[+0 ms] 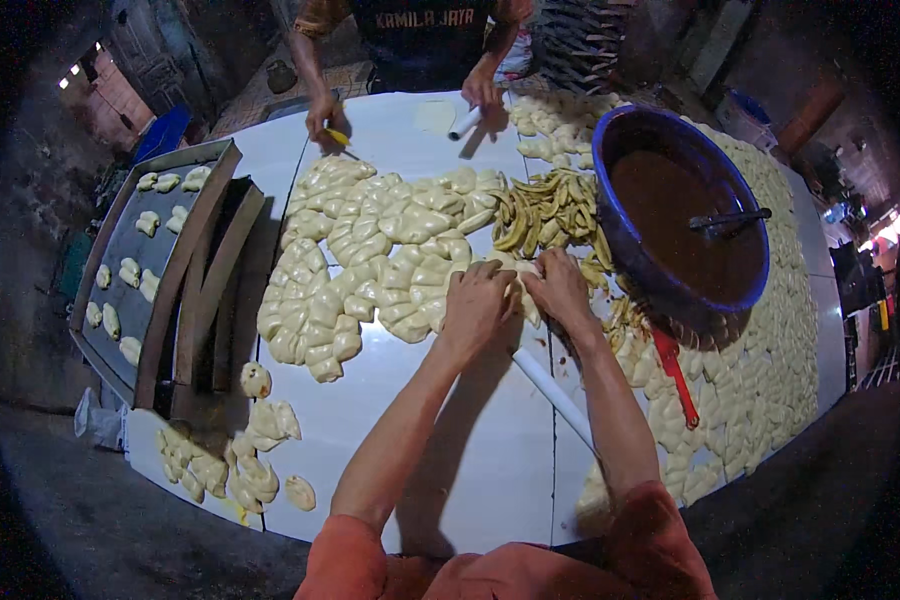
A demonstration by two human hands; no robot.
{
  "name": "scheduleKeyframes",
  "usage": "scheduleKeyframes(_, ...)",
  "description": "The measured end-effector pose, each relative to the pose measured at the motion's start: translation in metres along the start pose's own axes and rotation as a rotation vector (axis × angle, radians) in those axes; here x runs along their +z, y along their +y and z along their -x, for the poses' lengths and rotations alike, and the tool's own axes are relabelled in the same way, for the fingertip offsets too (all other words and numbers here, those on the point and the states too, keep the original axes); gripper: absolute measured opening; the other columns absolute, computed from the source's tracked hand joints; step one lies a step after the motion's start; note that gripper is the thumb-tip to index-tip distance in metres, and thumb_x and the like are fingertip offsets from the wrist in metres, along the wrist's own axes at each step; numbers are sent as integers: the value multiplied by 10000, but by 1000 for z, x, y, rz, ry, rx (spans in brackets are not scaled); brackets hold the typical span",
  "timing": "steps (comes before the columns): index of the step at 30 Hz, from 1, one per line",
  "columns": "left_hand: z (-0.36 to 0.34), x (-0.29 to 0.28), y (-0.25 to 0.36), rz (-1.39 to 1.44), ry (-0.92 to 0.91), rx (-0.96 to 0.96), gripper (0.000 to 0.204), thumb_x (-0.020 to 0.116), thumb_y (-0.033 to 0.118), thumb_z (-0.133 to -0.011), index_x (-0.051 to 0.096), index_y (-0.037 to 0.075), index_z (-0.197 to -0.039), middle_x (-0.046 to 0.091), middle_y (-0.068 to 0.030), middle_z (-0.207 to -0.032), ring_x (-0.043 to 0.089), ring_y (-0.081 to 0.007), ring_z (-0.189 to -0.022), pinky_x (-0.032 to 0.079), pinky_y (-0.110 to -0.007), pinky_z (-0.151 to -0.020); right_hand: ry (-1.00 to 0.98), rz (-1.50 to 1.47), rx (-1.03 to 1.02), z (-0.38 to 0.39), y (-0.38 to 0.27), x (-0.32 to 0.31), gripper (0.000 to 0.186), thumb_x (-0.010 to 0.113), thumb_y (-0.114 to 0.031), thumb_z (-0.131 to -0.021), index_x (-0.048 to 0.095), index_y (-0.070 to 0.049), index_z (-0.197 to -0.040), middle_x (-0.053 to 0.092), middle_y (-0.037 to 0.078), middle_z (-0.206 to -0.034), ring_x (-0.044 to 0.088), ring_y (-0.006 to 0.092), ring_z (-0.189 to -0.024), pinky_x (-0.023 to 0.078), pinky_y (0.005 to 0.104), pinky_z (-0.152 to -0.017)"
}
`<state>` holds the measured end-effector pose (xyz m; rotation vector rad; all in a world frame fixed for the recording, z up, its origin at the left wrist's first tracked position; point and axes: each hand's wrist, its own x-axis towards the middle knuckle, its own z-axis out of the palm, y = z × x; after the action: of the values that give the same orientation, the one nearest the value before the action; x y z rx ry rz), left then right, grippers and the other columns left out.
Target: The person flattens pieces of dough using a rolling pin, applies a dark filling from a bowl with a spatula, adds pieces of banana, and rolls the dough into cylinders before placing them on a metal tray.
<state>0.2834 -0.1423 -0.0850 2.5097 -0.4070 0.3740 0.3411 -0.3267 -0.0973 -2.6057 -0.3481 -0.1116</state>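
Dough is pinched between the left hand and right hand, fingers curled narrow around it, apparently to fold it shut. Just below the right wrist a white roller is laid, within easy reach. Beyond the fingers, banana slices are heaped beside a blue basin of brown filling. Left of the left hand, dough pieces are piled; farther left, a tray is kept. No labelled packages are seen.
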Motion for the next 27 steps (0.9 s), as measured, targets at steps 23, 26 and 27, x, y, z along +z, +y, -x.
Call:
scheduleKeyframes(23,-13,27,-3,-102,43,-58,170,723,285,-891,768,172,-1011,665,-69,-1015,596,-269,-1068,405,-469,-883,-165,-1050,359,10,35,-61,222,718,-129,-826,635,-36,-1010,671,47,-910,643,135,-797,529,285,-748)
scheduleKeyframes(26,-15,33,0,-151,65,-93,160,721,272,-877,766,182,-1001,668,-63,-1024,599,-258,-1071,410,-462,-873,-13,-1194,355,27,33,-78,232,702,-96,-851,611,-43,-1058,670,55,-971,645,129,-830,541,275,-782)
scheduleKeyframes(27,-15,34,3,-165,79,-109,150,716,258,-866,765,186,-988,670,-61,-1022,600,-255,-1079,411,-463,-869,58,-1226,399,32,31,-84,243,693,-84,-858,609,-39,-1082,679,67,-1003,658,137,-852,553,280,-795)
